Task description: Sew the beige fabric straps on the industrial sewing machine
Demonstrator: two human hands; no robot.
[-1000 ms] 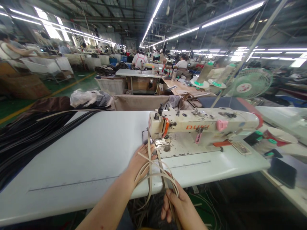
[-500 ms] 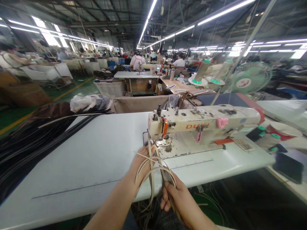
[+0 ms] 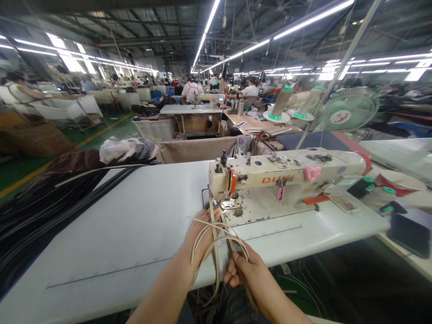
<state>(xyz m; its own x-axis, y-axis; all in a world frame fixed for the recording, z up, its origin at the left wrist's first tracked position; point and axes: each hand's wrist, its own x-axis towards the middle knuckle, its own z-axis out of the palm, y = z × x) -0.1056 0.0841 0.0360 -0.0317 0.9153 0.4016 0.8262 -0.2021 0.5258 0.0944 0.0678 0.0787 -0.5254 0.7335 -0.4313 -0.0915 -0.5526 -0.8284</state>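
A cream sewing machine (image 3: 286, 175) stands on a long white table (image 3: 128, 225). Thin beige straps (image 3: 216, 245) loop from under its needle area toward the table's front edge. My left hand (image 3: 199, 234) lies flat on the table just left of the needle, with strap loops crossing over it. My right hand (image 3: 248, 276) is below the table edge, fingers closed around the hanging straps.
Black straps (image 3: 43, 198) are piled on the table's left end. Thread cones (image 3: 281, 103) and a green fan (image 3: 347, 110) stand behind the machine. A dark phone (image 3: 408, 234) lies at the right. Other people sit at tables farther back.
My right hand has risen slightly toward the table edge and the strap loops have tightened. The view has shifted a little.
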